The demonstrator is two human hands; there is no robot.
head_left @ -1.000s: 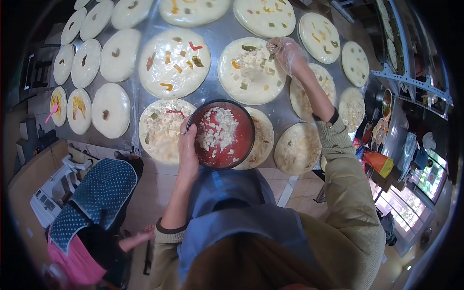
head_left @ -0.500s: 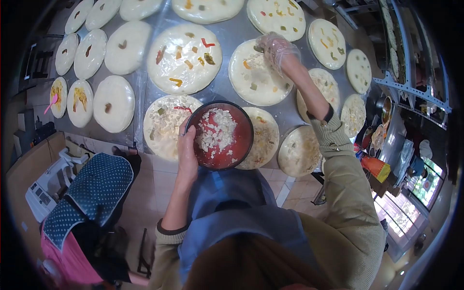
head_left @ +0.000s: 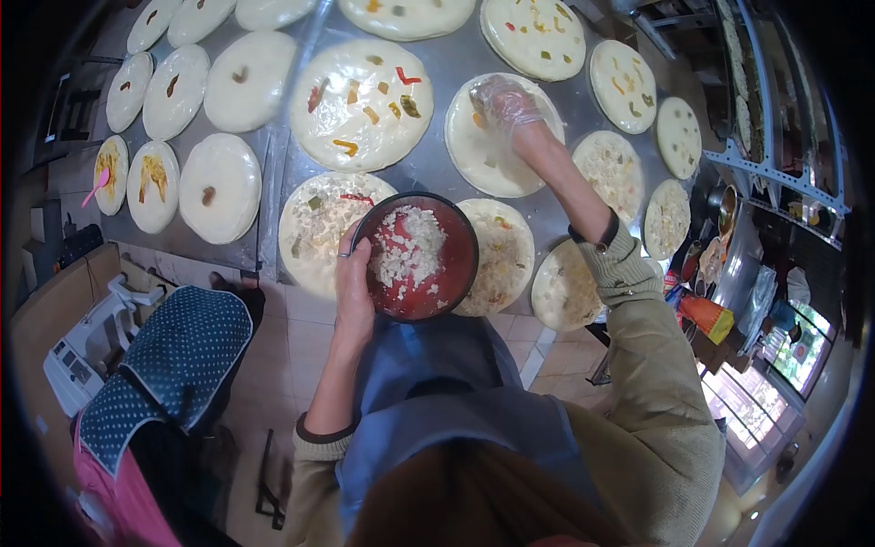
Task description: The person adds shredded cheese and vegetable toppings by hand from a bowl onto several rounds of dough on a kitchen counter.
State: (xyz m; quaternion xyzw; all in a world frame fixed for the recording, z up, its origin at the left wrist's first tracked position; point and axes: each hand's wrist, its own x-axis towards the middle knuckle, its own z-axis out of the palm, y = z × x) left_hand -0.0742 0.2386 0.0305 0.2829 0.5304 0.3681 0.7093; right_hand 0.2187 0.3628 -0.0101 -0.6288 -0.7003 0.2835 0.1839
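My left hand [head_left: 353, 287] is wrapped round the left rim of a dark-edged bowl with a red inside [head_left: 451, 260]. White crumbly topping [head_left: 410, 246] lies in the bowl, mostly toward its left side. In a clear plastic glove, my right hand [head_left: 506, 105] is over a round of dough [head_left: 492, 169] with pieces of coloured fruit on it. Glare and blur hide how its fingers are set and whether crumbs are in them. Just left of that round is a glossy dough round with red, orange and green strips [head_left: 365, 96]. Crumbs cover the dough round left of the bowl [head_left: 310, 237].
Several more dough rounds fill the metal table [head_left: 273, 173]. A pink spoon [head_left: 98, 187] rests on a sauced round at far left. Another person in a dotted apron [head_left: 182, 365] is at lower left, near a white scale [head_left: 87, 351]. A blue metal rack [head_left: 784, 178] stands at right.
My right hand has moved left across the same dough round, from its upper right edge to its upper middle. The view has shifted slightly. My left hand still holds the bowl.
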